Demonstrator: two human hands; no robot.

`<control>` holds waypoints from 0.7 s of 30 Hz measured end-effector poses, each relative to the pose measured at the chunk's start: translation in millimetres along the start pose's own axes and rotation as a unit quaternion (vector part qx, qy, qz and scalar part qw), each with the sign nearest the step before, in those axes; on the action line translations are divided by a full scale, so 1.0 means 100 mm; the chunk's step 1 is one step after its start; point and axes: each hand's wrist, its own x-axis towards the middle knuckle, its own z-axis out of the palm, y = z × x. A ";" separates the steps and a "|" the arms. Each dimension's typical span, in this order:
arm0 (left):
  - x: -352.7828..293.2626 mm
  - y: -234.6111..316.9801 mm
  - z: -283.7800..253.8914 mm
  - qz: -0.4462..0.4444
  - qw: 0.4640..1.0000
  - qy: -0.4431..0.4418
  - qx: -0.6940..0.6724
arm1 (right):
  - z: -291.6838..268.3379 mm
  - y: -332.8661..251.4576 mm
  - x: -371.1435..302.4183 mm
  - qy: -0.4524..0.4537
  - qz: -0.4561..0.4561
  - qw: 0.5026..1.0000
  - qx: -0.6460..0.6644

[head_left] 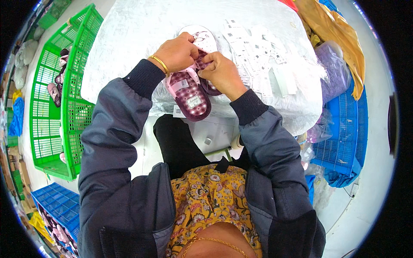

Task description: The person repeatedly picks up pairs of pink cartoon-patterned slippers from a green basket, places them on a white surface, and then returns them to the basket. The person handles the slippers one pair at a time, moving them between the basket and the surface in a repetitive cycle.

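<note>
A pair of maroon checked slippers lies near the front edge of the plastic-covered table. The nearer slipper (193,99) has a pink strap and a pale label on its insole. The other slipper (202,38), with a white printed upper, lies partly behind it and under my fingers. My left hand (176,52) is closed over the slippers' upper part, gripping the white-topped one. With fingertips pinched together, my right hand (221,74) works at that slipper's right side; what is between them is too small to make out. Sheets of printed labels (254,56) spread to the right of my hands.
Green plastic crates (73,107) stand on the left, with slippers inside. At lower left is a blue crate (56,202) of pink and dark pieces. On the right, a blue crate (340,129), a purple plastic-wrapped bundle (331,71) and mustard cloth (340,34) flank the table.
</note>
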 end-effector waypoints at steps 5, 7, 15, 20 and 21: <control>0.00 -0.06 0.03 -0.007 1.000 0.002 -0.020 | -0.01 0.01 0.11 -0.017 0.013 1.000 -0.015; 0.01 -0.07 0.05 -0.016 0.999 -0.001 -0.031 | -0.02 0.08 0.16 -0.024 0.012 1.000 -0.012; -0.01 -0.16 0.15 -0.016 0.998 0.011 -0.068 | -0.06 0.12 0.24 -0.071 0.032 0.996 0.050; -0.02 -0.18 0.18 0.005 0.996 0.025 -0.080 | -0.07 0.15 0.26 -0.073 0.034 0.996 0.040; -0.02 -0.18 0.17 0.004 0.996 0.023 -0.089 | -0.07 0.15 0.27 -0.075 0.035 0.996 0.038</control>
